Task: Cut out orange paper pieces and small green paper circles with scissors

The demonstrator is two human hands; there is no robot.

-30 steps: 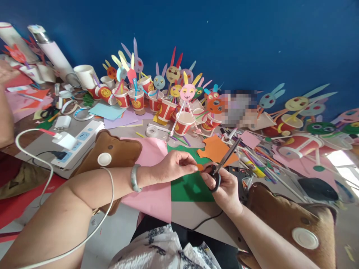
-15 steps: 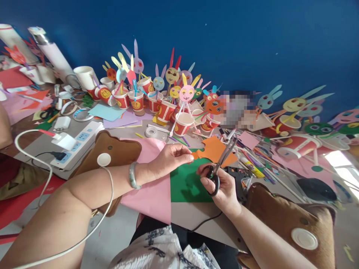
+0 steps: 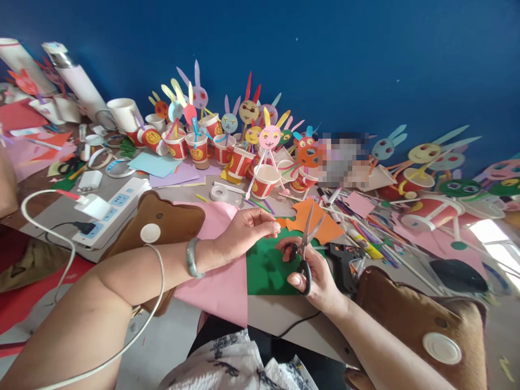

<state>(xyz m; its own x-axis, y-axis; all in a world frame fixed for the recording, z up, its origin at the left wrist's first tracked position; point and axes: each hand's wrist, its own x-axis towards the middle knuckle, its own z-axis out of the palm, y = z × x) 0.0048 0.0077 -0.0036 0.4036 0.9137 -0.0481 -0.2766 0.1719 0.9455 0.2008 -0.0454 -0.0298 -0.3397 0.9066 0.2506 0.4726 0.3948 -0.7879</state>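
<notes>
Between thumb and fingers, my left hand (image 3: 254, 230) pinches a small orange paper piece (image 3: 281, 222). My right hand (image 3: 319, 276) is wrapped round the black handles of a pair of scissors (image 3: 307, 238), whose blades point up and stand apart. Just beyond the blades, a larger orange paper sheet (image 3: 320, 219) with cut-out edges lies on the table. Under both hands are a green paper sheet (image 3: 264, 271) and a pink paper sheet (image 3: 219, 292). A black glue gun (image 3: 343, 265) lies right of my right hand.
Paper cups (image 3: 266, 181) with paper rabbit-head figures line the blue wall. Brown plush cushions (image 3: 170, 216) flank my arms. A power strip (image 3: 114, 208) sits at left, and a white cable (image 3: 161, 276) crosses my left forearm. Pens and sticks (image 3: 377, 238) lie scattered at right.
My right hand has turned the scissors, so the blades now point more upright and have opened wider. They are a little further left. My left hand stays in place with the orange piece.
</notes>
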